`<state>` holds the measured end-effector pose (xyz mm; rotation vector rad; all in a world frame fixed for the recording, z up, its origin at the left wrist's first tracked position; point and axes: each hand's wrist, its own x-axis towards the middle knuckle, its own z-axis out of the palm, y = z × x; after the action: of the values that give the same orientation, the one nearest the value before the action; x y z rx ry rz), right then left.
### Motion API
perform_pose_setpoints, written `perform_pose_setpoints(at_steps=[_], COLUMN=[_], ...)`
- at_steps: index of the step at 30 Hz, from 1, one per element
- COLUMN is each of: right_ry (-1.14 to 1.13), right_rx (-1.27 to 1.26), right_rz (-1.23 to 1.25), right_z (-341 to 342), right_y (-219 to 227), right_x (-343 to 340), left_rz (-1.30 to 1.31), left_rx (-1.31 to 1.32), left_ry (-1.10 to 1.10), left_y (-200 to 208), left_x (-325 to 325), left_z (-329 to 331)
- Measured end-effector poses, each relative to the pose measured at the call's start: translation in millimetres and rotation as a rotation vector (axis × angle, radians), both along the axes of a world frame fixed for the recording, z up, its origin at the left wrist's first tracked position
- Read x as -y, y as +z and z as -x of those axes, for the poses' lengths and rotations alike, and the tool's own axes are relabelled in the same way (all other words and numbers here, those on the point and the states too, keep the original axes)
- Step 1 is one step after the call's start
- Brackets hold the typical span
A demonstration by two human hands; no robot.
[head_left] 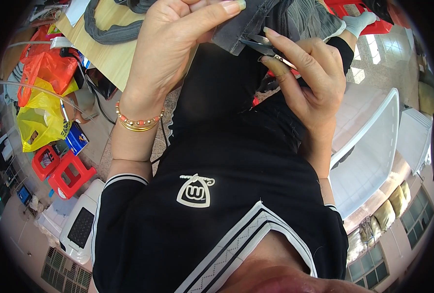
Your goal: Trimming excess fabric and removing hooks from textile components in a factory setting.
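Note:
My left hand [175, 36] is closed at the top of the view, thumb and fingers pinching a piece of dark grey cloth [234, 30]. Loose thread ends show along the cloth's edge. Just right of it, my right hand [312, 73] grips a pair of thread snips [266, 49] between thumb and fingers. Their blades point left and lie at the cloth's lower edge; whether they touch it I cannot tell. More gathered grey fabric [305, 22] lies behind my right hand, over my knee.
A pale wooden tabletop [107, 58] with a grey fabric band [107, 35] stands at the upper left. Below it are a red plastic bag [46, 71], a yellow bag [41, 119] and red stools [70, 176]. A white plastic bin [363, 161] stands to my right.

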<state>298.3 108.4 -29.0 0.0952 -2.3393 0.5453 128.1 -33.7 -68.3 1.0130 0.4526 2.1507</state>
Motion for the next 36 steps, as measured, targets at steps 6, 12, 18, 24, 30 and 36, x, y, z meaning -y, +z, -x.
perform_pose_setpoints(at_steps=[6, 12, 18, 24, 30, 36], right_ry=[0.009, 0.021, 0.039, 0.029, 0.069, 0.083], right_rx=[0.003, 0.03, 0.032, 0.006, -0.033, -0.04], right_rz=[0.042, 0.032, -0.017, -0.06, -0.096, -0.107], right_z=[-2.1, -4.7, -2.6, -3.7, 0.2, 1.1], right_y=[0.5, -2.2, 0.0, -5.1, -4.4, -6.4], right_x=[-2.1, -8.1, -8.6, -14.4, -18.3, -21.7], left_rz=[-0.027, 0.374, 0.034, 0.78, 0.08, 0.435], left_rx=[0.079, 0.176, -0.021, 0.263, 0.042, 0.15], left_ry=[-0.071, 0.039, -0.029, 0.149, -0.073, 0.014], left_y=[1.7, 41.7, 7.7, 54.3, 10.6, 41.2], left_x=[-2.5, 9.5, -1.1, 12.0, -3.6, 7.3], left_z=[-2.4, -18.2, -2.5, -22.6, -4.1, -15.5])
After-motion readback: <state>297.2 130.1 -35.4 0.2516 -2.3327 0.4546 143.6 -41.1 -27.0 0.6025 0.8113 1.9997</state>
